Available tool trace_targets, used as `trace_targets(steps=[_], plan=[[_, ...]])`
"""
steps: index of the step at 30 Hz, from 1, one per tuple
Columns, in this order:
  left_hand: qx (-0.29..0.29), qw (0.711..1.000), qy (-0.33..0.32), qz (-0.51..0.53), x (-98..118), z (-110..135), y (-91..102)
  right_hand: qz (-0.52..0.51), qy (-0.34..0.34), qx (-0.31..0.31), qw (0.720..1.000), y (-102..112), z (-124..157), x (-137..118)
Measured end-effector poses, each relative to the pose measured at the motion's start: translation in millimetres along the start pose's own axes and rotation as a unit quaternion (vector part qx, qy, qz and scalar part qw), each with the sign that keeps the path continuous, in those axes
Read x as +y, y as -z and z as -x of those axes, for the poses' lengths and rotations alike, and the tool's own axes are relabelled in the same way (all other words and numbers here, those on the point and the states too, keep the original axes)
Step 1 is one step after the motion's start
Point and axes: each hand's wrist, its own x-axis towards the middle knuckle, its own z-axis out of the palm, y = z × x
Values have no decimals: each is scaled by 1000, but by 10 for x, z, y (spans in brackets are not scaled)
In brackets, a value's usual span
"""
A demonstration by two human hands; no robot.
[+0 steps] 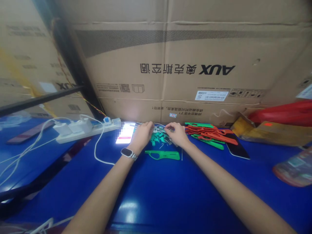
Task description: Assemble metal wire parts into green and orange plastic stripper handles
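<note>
My left hand [143,132], with a watch [127,152] on its wrist, reaches into the left side of a heap of small teal parts [157,138]. Its fingers are bent together, and what they hold is hidden. My right hand [177,132] is at the heap's right side, thumb and forefinger pinched on something thin and dark, too small to name. Thin wires and metal-looking bits lie among the teal parts. Just in front of the heap lies a green plastic casing [168,155] with a loop at its left end, shaped like a long lighter's shell.
Red casings [207,132] and several green ones are piled right of my hand, beside a dark phone [237,148]. A lit phone [124,134] and a power strip [85,130] with cables lie left. A cardboard box [185,87] walls the back; a plastic jar [294,167] stands right.
</note>
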Motion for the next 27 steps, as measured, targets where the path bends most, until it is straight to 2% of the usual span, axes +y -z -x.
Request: trace_targets(steps=[7, 15, 20, 27], plan=[[46, 994, -25, 95, -3, 32, -14, -84, 24, 20, 996, 88, 98, 22], [51, 993, -59, 90, -7, 67, 55, 18, 14, -3, 1000, 60, 159, 128], [71, 990, -84, 90, -21, 97, 129, 43, 7, -27, 999, 71, 183, 103], [103, 985, -79, 111, 20, 125, 207, 32, 99, -53, 993, 183, 280, -11]])
